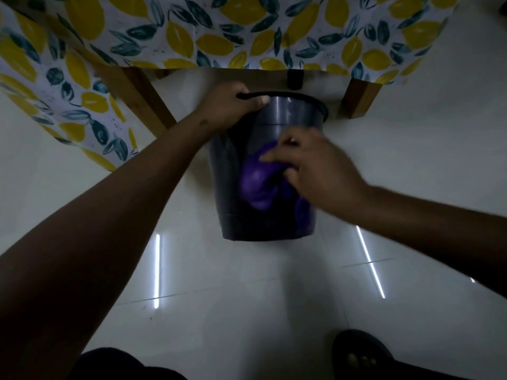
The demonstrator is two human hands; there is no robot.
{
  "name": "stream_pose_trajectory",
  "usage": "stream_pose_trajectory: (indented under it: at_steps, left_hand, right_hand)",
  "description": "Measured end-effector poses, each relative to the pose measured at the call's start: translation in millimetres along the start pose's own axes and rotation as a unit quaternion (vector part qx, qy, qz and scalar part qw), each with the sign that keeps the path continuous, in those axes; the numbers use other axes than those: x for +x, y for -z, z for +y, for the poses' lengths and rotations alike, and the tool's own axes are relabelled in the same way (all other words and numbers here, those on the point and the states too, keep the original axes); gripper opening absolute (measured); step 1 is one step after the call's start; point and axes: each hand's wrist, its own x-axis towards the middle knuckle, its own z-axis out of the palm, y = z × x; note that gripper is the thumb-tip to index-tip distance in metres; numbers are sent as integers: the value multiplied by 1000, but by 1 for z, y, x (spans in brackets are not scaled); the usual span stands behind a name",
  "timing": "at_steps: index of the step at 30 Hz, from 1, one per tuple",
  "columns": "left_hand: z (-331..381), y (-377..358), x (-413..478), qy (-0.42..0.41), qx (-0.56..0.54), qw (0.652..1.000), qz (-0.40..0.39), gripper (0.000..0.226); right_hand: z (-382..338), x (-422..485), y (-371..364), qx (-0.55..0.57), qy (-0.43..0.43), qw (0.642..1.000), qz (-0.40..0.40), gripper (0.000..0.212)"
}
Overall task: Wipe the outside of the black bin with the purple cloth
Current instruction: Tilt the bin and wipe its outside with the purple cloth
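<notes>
2 hands on black bin (233, 187): L hand (233, 105) at rim, R hand (315, 171) w/ purple cloth (255, 185)

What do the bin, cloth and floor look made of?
Black bin: probably smooth plastic; its wall shows thin streak highlights.
Purple cloth: soft fabric, bunched into folds under the right hand; weave too blurred to tell.
Floor: likely glossy pale tile; grout lines and mirrored light strips.
</notes>
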Motion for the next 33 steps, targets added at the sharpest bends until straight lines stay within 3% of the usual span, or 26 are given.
stream_pose_trajectory:
  at_steps: [4, 7, 14, 20, 23, 28, 30, 33]
  left_hand:
    - [-18, 8, -4, 24, -127, 991, -22, 32]
    - [-14, 2, -7, 3, -135, 991, -22, 30]
    - [-8, -3, -6, -14, -154, 988, -21, 31]
    - [-9, 2, -9, -6, -173, 985, -15, 29]
    - [-11, 2, -9, 9, -192, 981, -9, 27]
    - [-18, 7, -11, 11, -218, 976, -21, 23]
    - [-20, 9, -13, 15, -217, 976, -19, 25]
    - [-26, 15, -16, 34, -218, 975, 12, 33]
  right_hand:
    - [37, 20, 18, -24, -44, 997, 61, 40]
    - [40, 16, 4, -1, -75, 994, 76, 39]
    - [-1, 7, -14, -31, 28, 999, -17, 41]
    - [43, -2, 0, 9, -77, 994, 78, 39]
    - [26, -22, -14, -12, -27, 999, 30, 42]
    - [1, -71, -39, -51, 147, 981, -116, 47]
    - [9, -70, -38, -31, 123, 986, -107, 42]
    - [27, -57, -32, 42, 1, 999, -10, 41]
